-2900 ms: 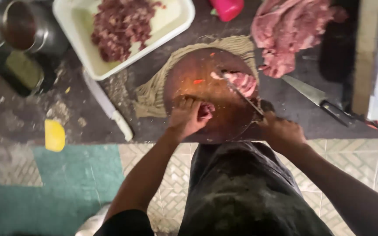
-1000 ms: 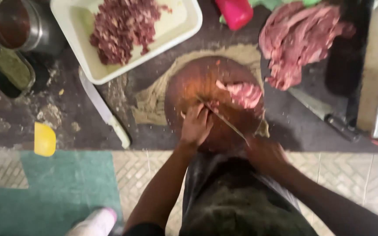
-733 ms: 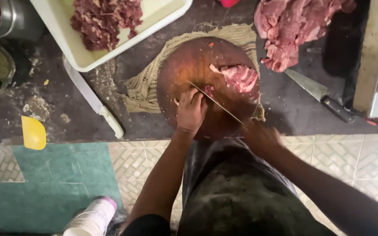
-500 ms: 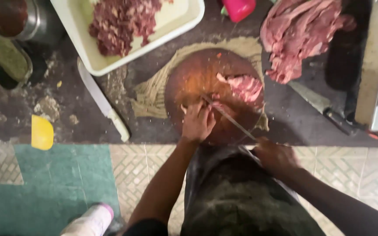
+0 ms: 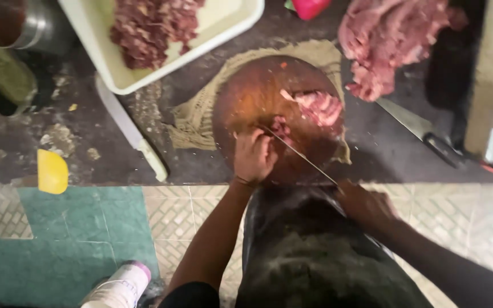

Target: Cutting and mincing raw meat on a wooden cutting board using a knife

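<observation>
Floor: patterned tile with a green patch at near left; a light shoe shows at the bottom edge.
Right hand: closed round the handle of a thin knife, near the counter's front edge; the blade runs up and left across the board.
Left hand: fingers curled down, pinning a small piece of meat against the blade's tip.
Chopping board: round, dark reddish wood, set on a frayed tan cloth; most of its face is bare.
Uncut slab on board: pale pink, lying just right of the pinned piece, apparently not yet cut up.
Left of board: a long white-handled knife lies flat; a yellow scraper sits at the counter edge, well apart.
Right of board: a broad cleaver with a black handle lies idle.
Far tray: cream, rectangular, holding a heap of diced dark meat, the cut share so far.
Far right: a large pile of raw meat waits on the counter.
Progress: judging by tray against pile, roughly midway, with plenty left to slice.
</observation>
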